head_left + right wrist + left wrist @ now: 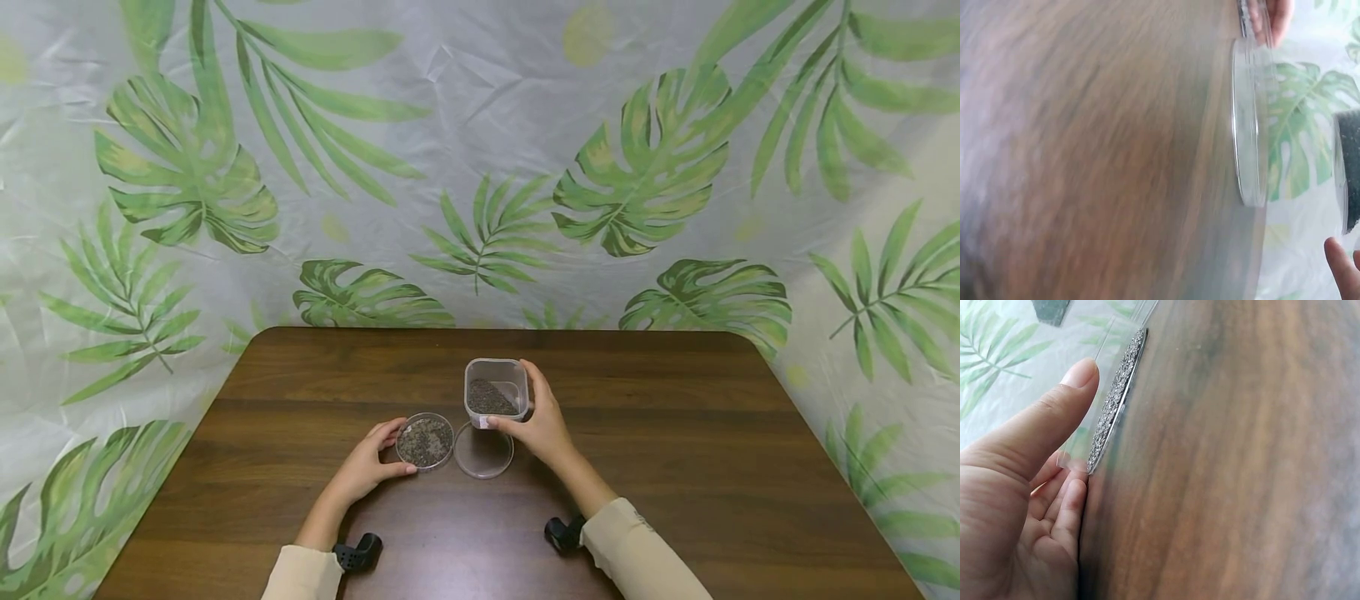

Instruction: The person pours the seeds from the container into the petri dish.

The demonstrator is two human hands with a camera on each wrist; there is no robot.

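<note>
Two hands are working at the table (675, 467). The left hand (367, 465) is curving around the first dish (425, 416), its thumb holding the near side and its fingers the far side. Dark grains (423, 437) are covering much of that dish's floor. The second dish (483, 455) is sitting on the table just to the right of the first. The right hand (542, 425) is pinching the tub (498, 371) between its thumb, on the near wall, and its fingers, on the right and far side. The tub is hanging above the table, partly covering the second dish in the head view, with more grains lying toward its left. Wrist cameras (360, 552) are showing below both hands, beside pale sleeves (303, 575). A leaf-printed cloth (487, 125) is hanging behind the table.
</note>
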